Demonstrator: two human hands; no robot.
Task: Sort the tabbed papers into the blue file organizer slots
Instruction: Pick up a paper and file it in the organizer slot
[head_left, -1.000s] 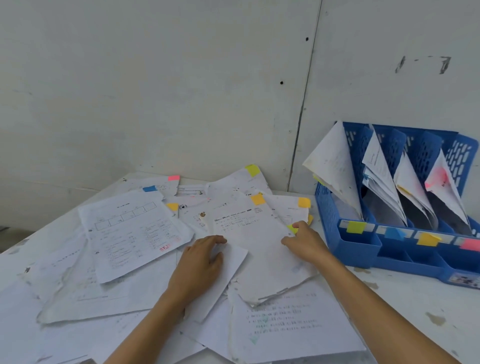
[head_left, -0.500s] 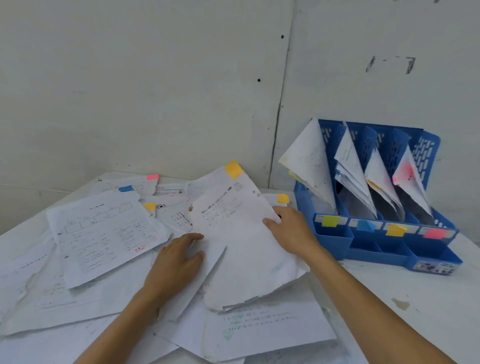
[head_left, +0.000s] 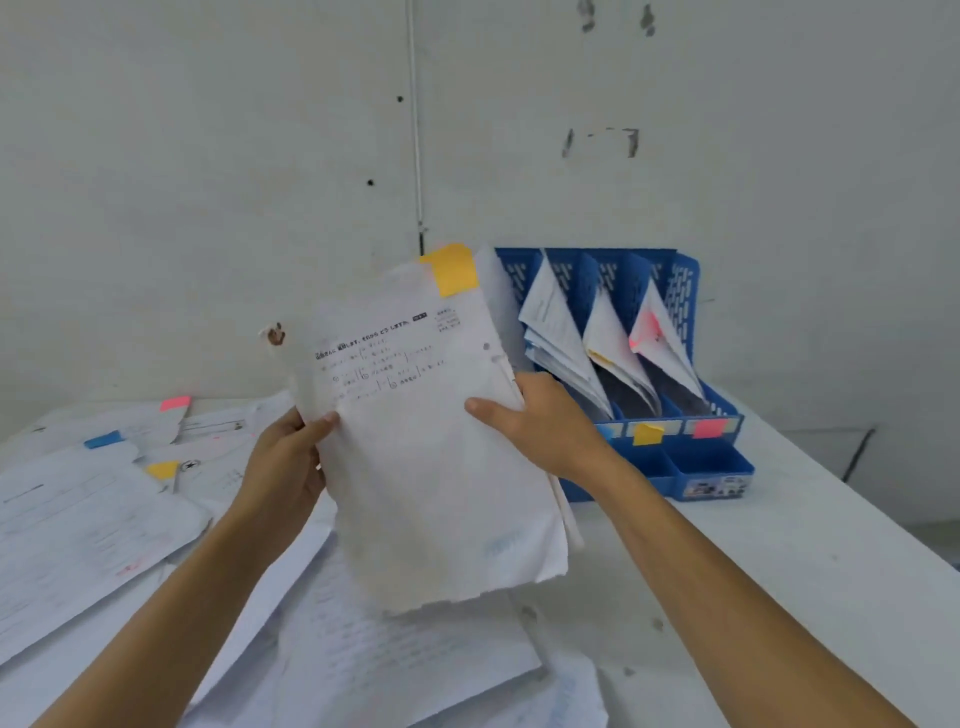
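Two hands (head_left: 283, 462) (head_left: 543, 431), paper (head_left: 431, 467) edges pinched — organizer (head_left: 711, 462) beside

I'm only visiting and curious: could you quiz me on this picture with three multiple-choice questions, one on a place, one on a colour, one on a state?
1. Where does the blue file organizer stand? A. On the table, by the wall. B. On the floor. C. On a chair.
2. What colour is the tab on the held paper? A. Green. B. Pink. C. Yellow-orange.
3. How is that paper now? A. Flat on the table. B. Raised, gripped by the left hand and the right hand. C. Inside a slot.
Answers: 1 A, it sits on the tabletop close to the wall. 2 C, the top-corner tab is yellow-orange. 3 B, a hand grips each side edge.
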